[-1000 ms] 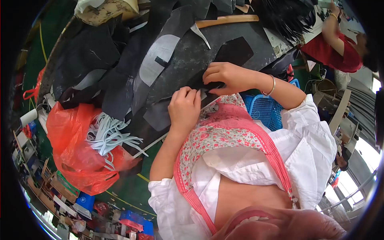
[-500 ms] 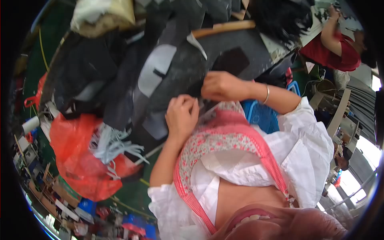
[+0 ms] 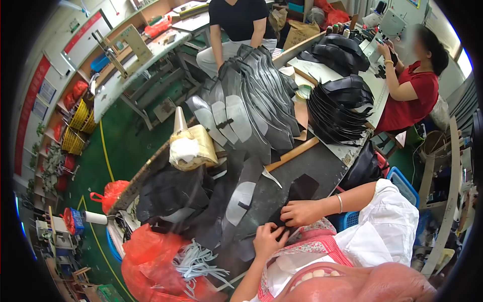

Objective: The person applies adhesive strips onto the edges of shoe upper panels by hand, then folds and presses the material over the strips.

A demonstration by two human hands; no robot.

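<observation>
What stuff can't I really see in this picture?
Head view: anything under the left hand and right hand, hidden by fingers.
Head view: the black-shirted person's head, cut off by the top edge.
Head view: part of the blue basket, behind the right arm.

My left hand [image 3: 266, 241] and right hand [image 3: 302, 213] are close together on my side of the hammer [image 3: 294, 154], fingers curled at a piece of black material [image 3: 276, 218]; my fingers hide how I grip it. A dark patch [image 3: 303, 187] lies between the hammer and my right hand. Left of the hammer's curved head is a light grey piece [image 3: 240, 204]; farther left and closer to me, pale strips [image 3: 198, 267] spill from a red bag [image 3: 151, 259]. Grey pieces [image 3: 251, 100] pile up just beyond the hammer.
</observation>
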